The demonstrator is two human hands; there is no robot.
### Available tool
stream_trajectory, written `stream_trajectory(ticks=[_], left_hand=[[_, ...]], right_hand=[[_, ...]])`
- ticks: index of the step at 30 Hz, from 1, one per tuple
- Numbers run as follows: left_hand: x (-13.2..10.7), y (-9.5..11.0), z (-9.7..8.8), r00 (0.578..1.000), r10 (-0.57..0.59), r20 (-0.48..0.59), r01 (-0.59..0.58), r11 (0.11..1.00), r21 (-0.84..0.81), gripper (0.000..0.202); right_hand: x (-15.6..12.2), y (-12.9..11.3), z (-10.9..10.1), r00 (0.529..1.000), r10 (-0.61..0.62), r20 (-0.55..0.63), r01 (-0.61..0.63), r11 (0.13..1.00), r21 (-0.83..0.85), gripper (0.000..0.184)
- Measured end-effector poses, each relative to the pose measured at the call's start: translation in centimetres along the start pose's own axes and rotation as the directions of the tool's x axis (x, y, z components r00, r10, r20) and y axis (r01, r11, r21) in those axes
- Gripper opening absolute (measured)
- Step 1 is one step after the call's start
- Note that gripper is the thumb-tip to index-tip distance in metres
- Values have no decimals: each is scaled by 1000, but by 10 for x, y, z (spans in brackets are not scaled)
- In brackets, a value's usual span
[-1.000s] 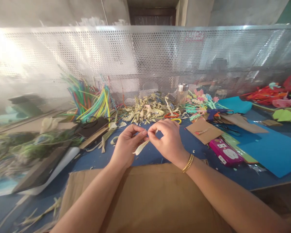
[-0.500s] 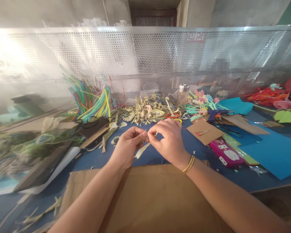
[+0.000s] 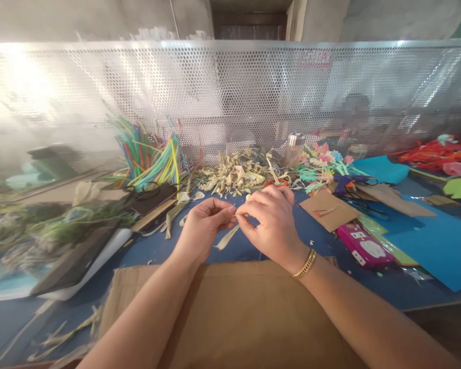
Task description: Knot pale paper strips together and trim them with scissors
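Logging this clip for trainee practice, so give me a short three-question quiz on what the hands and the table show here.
1. Which thing do the left hand and the right hand pinch between them? A. scissors B. a pale strip C. a glue stick
2. True or false: the gold bracelet sits on the left arm.
3. Fill the gap: the pink box lies on the blue table to the ___ of the right hand.
Key: 1 B; 2 false, it is on the right wrist; 3 right.
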State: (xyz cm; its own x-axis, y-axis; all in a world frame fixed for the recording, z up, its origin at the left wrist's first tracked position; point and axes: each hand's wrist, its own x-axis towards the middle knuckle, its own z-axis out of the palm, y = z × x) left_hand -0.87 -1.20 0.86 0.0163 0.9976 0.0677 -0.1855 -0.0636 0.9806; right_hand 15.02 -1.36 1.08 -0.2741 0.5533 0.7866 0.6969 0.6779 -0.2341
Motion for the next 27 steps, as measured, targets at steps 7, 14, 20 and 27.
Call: stream_trajectory(ticks=[7,14,20,27], left_hand=[[1,-1,2,1000,-18,10,18,1000,-23,26],[-3,1,5,996,-35,81,32,999,30,24],[-4,1,7,993,-38,109,38,999,-2,27],[-3,-3,6,999,-22,48,21,1000,16,27]], right_hand=[[2,10,10,966,259,10,-251,925,284,11],[3,11,10,960,281,14,-270,908,321,11],[3,9,10,956,291,33,-285,898,334,9],[-1,6,12,976,215,-18,-208,960,190,10]])
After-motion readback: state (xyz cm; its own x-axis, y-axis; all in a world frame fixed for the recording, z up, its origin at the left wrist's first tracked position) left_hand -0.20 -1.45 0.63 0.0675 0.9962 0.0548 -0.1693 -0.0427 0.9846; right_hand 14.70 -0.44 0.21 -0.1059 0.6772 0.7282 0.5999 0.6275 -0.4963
